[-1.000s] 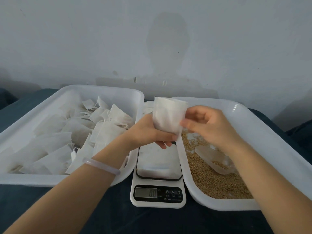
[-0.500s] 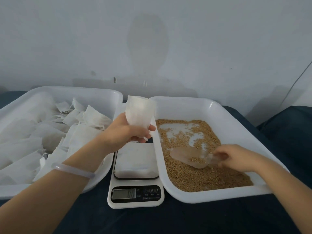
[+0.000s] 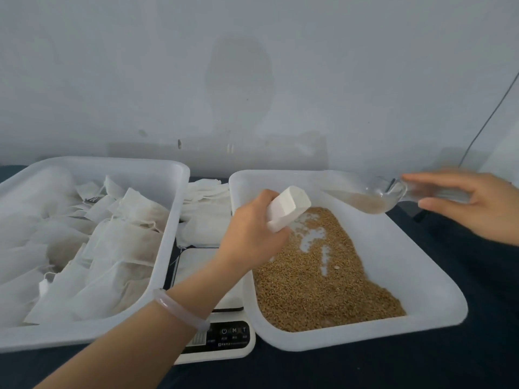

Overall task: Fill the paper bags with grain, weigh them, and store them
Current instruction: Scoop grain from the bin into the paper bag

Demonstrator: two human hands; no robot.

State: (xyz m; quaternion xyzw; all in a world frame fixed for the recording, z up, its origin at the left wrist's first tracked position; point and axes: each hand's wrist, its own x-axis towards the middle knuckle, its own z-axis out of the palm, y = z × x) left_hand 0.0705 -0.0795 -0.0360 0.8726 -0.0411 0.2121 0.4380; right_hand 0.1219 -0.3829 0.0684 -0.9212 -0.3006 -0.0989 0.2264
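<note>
My left hand (image 3: 252, 234) grips a small white paper bag (image 3: 288, 207), its mouth tilted up and to the right, above the left part of the grain tray (image 3: 438, 299). My right hand (image 3: 474, 203) holds the handle of a clear plastic scoop (image 3: 368, 196) carrying some grain, raised over the tray's far right corner, a short way right of the bag. Brown grain (image 3: 317, 279) covers much of the tray floor. A white kitchen scale (image 3: 222, 338) sits between the two trays, partly hidden by my left forearm.
A large white tray (image 3: 168, 240) on the left holds several filled paper bags (image 3: 112, 248). A stack of flat paper bags (image 3: 206, 217) lies behind the scale. Everything stands on a dark cloth, close to a pale wall. A thin cable (image 3: 488, 119) runs down at the far right.
My right hand lifted the scoop out of the grain, up and to the right. My left hand carried the bag right, from above the scale to over the grain tray, and tilted it.
</note>
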